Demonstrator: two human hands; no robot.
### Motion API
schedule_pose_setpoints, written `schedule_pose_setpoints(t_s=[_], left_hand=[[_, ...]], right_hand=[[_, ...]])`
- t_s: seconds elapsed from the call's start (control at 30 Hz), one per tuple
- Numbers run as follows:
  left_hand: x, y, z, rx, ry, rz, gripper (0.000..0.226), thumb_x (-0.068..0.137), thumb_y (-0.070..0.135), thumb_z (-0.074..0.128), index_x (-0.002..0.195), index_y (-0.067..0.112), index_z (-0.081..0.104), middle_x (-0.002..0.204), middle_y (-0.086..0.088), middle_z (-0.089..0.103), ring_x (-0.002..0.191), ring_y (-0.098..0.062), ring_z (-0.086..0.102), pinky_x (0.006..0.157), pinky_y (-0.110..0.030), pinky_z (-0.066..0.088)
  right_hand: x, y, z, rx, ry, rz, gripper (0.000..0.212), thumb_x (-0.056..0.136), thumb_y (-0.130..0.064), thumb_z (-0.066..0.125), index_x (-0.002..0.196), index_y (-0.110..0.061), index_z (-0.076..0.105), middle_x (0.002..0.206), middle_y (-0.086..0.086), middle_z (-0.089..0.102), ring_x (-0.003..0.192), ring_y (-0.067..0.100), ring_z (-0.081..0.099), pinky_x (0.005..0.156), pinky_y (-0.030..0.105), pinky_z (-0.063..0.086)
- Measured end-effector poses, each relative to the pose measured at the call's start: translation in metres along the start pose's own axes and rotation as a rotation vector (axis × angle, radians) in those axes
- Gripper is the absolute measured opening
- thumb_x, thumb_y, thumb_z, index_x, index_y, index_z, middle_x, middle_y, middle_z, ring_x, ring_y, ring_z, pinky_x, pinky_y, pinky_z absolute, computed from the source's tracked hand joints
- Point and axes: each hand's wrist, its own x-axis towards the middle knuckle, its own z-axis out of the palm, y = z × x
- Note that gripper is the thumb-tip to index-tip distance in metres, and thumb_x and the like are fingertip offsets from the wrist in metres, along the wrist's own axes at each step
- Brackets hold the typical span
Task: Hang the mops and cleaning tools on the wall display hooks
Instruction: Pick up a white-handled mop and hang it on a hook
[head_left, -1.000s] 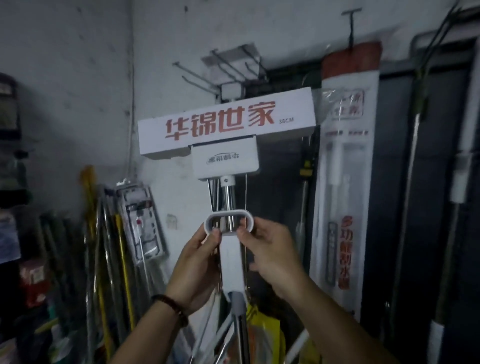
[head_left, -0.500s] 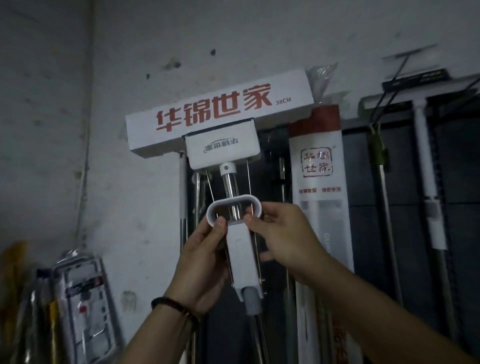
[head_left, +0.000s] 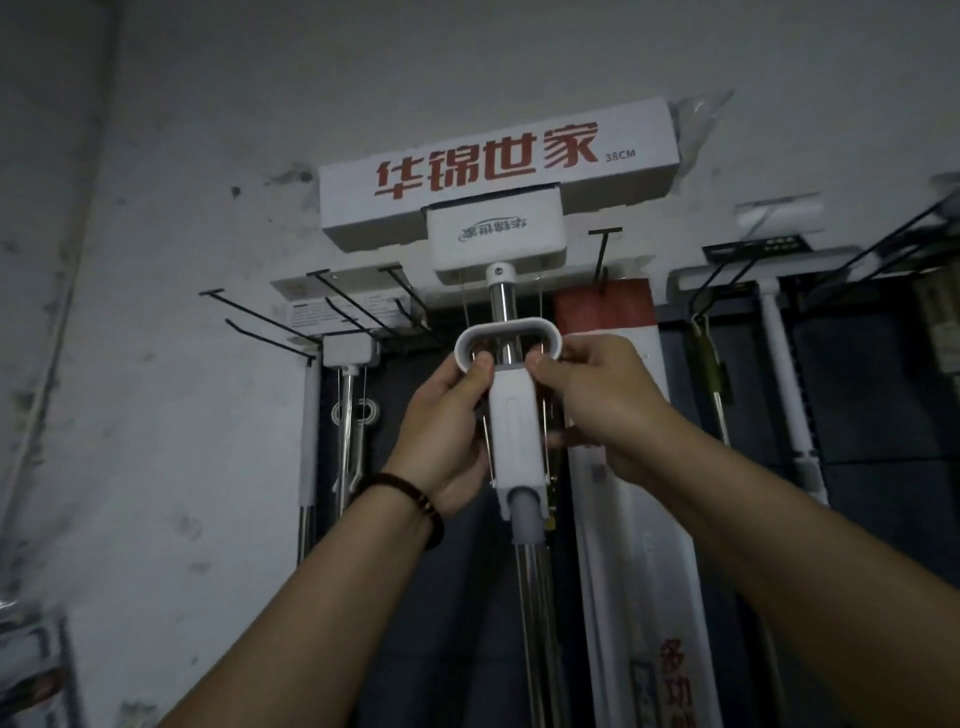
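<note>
**Q:** Mop position?
**A:** The mop (head_left: 514, 436) is upright in front of the wall (head_left: 156, 364), head uppermost. The head sits inside the white box (head_left: 498, 171) with red lettering, marked 38CM. Straight below the box come a steel tube, the white loop handle (head_left: 508, 335), a white slider, then the pole (head_left: 535, 623).

**Q:** Hands?
**A:** My left hand (head_left: 441, 431) is below the box, slightly left. Its thumb presses the loop's lower left corner, and the fingers (head_left: 480, 366) curl behind the slider. My right hand (head_left: 602, 410) is below the box, slightly right, with thumb and fingers pinching the loop's right end. There is a dark bead band (head_left: 415, 501) on the left wrist.

**Q:** Is it on a hook?
**A:** I cannot tell. The box hides whatever is behind it.

**Q:** Surroundings?
**A:** Black wire hooks (head_left: 311, 306) jut from the wall below and left of the box. A second mop (head_left: 349, 358) hangs under them, also lower left of the box. A red-topped pack (head_left: 605, 312) hangs just below the box's right end. Further right of the box are more hooks and white-handled tools, too dim to detail.
</note>
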Motion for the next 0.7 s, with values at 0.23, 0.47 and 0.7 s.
schedule_pose_setpoints(t_s=[0.23, 0.47, 0.7], left_hand=[[0.055, -0.009, 0.001, 0.018, 0.024, 0.014, 0.028, 0.107, 0.024, 0.052, 0.13, 0.013, 0.065, 0.117, -0.019, 0.074, 0.089, -0.025, 0.073, 0.08, -0.043, 0.063], [0.092, -0.049, -0.019, 0.058, 0.078, -0.02, 0.028, 0.107, 0.02, 0.052, 0.129, 0.008, 0.064, 0.122, -0.022, 0.072, 0.095, -0.026, 0.073, 0.071, -0.036, 0.063], [0.116, -0.094, -0.034, 0.063, 0.138, -0.072, 0.027, 0.107, 0.021, 0.052, 0.13, 0.011, 0.063, 0.116, -0.02, 0.075, 0.096, -0.029, 0.074, 0.074, -0.039, 0.062]], right_hand=[[0.047, 0.012, 0.005, -0.034, 0.098, 0.029, 0.02, 0.105, -0.026, 0.063, 0.1, -0.011, 0.076, 0.104, 0.021, 0.078, 0.102, 0.043, 0.075, 0.083, 0.067, 0.061], [0.083, 0.058, 0.016, -0.034, 0.135, 0.117, 0.014, 0.104, -0.019, 0.063, 0.1, -0.013, 0.075, 0.097, 0.018, 0.078, 0.092, 0.037, 0.077, 0.081, 0.065, 0.063], [0.107, 0.1, 0.029, -0.023, 0.173, 0.224, 0.011, 0.102, -0.012, 0.063, 0.096, -0.017, 0.07, 0.097, 0.017, 0.077, 0.087, 0.035, 0.077, 0.08, 0.061, 0.065]])
